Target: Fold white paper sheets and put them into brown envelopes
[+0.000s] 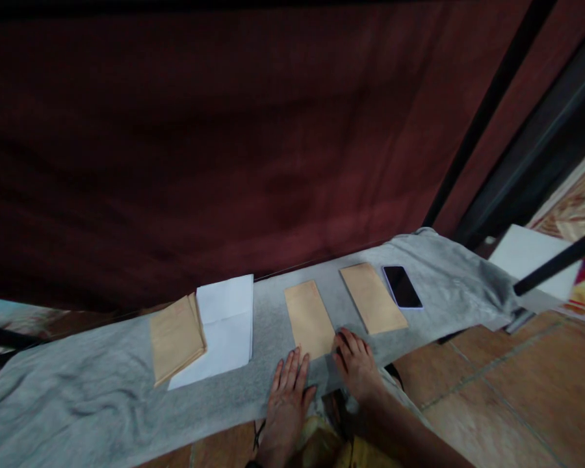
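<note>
A grey cloth [102, 390] covers a low surface in front of me. My left hand [287, 393] lies flat on the cloth, fingers stretched out, just below a brown envelope [309, 318]. My right hand [357, 364] rests beside it, fingers curled down and touching that envelope's near right corner; it holds nothing. A second brown envelope [373, 297] lies to the right. A black phone [402, 286] lies face up next to it.
At the left sit a stack of brown envelopes [175, 337] and white paper sheets [224, 328]. A dark red curtain [224, 143] hangs behind. Tiled floor [517, 390] spreads at the right, with a white sheet [529, 257] and a black bar [560, 260].
</note>
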### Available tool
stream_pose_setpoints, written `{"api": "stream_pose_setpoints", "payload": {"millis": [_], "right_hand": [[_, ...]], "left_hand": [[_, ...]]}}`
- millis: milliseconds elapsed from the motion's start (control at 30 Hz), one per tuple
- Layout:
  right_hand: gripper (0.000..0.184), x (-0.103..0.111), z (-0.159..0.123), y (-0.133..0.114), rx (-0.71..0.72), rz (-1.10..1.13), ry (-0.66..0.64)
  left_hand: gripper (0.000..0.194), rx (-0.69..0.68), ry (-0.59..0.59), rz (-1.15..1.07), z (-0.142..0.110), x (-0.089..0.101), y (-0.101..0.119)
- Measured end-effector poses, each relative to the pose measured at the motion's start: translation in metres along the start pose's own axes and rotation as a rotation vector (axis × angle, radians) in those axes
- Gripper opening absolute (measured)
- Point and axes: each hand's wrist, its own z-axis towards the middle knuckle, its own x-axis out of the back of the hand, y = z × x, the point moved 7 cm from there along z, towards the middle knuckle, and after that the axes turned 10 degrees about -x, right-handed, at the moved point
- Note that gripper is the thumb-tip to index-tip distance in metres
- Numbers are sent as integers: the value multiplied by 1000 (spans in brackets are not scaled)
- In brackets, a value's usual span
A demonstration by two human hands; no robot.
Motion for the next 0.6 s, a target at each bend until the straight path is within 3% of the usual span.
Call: {"api": "stream_pose_setpoints", "payload": {"millis": [200,367,600], "right_hand": [[31,-4,13,-4,-89,228,10],[21,-11,21,5,-226,599,-66],[16,-22,29,4,-393,858,-151]], "left_hand": [[63,-9,51,62,-3,-6,-1],[68,8,39,54,-4,-10,-1],[68,-5,68,69,-2,-3,-1]]}}
